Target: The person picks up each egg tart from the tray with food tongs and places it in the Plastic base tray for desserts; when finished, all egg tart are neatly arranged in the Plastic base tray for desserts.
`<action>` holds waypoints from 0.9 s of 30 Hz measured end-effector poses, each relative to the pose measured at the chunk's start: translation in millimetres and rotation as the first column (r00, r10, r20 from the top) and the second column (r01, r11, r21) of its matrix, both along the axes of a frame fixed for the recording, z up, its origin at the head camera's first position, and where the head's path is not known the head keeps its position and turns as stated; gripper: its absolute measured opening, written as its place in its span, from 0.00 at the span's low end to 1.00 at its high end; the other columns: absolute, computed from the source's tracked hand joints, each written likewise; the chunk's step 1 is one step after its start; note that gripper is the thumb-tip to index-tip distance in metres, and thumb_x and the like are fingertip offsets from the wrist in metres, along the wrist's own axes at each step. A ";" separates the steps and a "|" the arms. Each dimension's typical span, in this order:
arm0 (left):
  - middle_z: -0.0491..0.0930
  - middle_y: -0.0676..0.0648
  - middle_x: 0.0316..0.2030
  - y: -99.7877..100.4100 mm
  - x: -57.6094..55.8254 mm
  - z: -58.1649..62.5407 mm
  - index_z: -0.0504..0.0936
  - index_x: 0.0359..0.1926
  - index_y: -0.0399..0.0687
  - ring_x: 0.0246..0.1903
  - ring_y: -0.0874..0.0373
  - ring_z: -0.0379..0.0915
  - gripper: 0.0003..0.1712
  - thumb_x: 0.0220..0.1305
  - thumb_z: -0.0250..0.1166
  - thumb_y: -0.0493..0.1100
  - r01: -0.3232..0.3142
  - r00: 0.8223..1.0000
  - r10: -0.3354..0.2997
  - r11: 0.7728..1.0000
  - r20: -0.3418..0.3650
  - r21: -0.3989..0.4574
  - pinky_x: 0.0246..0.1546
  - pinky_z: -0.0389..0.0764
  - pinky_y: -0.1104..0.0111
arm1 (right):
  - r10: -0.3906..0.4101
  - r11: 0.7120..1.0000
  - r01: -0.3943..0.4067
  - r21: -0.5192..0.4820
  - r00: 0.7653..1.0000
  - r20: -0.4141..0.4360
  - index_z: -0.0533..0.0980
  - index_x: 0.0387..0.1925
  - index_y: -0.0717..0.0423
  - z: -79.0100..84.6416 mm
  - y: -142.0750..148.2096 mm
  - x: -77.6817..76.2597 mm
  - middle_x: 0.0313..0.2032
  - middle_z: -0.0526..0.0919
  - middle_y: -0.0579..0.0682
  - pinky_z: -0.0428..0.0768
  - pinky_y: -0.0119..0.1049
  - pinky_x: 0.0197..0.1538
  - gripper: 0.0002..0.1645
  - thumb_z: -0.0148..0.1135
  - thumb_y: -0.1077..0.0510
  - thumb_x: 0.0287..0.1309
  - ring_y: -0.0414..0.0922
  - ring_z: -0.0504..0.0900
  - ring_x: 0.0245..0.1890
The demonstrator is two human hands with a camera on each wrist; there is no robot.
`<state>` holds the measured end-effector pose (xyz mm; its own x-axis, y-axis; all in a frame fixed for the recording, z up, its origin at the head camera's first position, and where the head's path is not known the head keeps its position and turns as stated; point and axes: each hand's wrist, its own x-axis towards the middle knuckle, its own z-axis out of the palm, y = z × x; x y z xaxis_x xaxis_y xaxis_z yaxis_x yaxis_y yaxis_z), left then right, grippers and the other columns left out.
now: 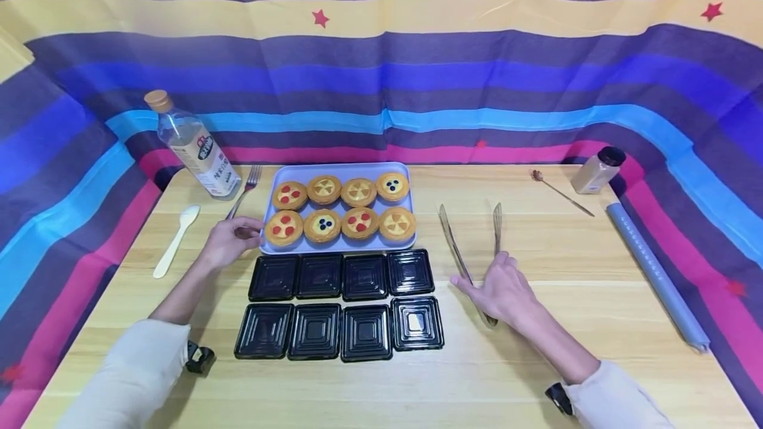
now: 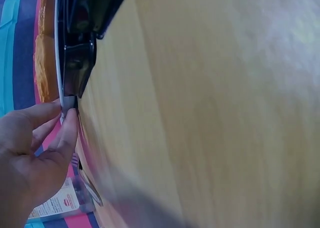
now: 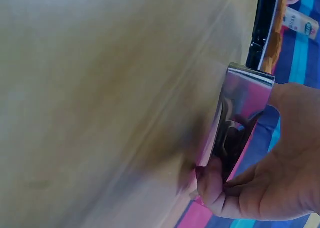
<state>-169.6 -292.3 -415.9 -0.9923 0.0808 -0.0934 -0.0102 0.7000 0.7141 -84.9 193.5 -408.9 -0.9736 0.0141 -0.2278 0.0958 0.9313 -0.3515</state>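
A pale lavender tray [image 1: 340,250] holds several egg tarts [image 1: 322,225] in two rows, topped with red, dark blue or yellow pieces. My left hand [image 1: 231,240] pinches the tray's left edge near its front corner; in the left wrist view, thumb and fingertips [image 2: 70,115] meet at the rim. Right of the tray, my right hand [image 1: 503,286] grips metal tongs [image 1: 456,247], thumb on one arm and fingers curled at the other. Their arms are spread, tips pointing away from me with nothing between. Square black plastic trays [image 1: 316,331] lie in two rows in front of the tarts.
Behind my left hand stand a glass bottle [image 1: 199,151] and a fork [image 1: 253,179]. A white spoon [image 1: 177,241] lies at left. Toward the right are a long thin spoon [image 1: 563,194], a black-capped jar [image 1: 598,171] and a grey-blue roll [image 1: 658,277]. Striped cloth [image 1: 381,78] borders the table.
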 end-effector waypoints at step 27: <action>0.80 0.32 0.43 2.4 -5.5 3.4 0.76 0.51 0.30 0.41 0.51 0.76 0.20 0.57 0.64 0.34 0.012 0.993 -0.013 1.000 0.113 0.005 0.36 0.76 0.75 | 0.082 0.994 -0.098 -0.055 0.968 -0.235 0.62 0.59 0.74 42.8 28.0 -9.4 0.45 0.77 0.71 0.77 0.58 0.48 0.48 0.48 0.32 0.62 0.64 0.78 0.45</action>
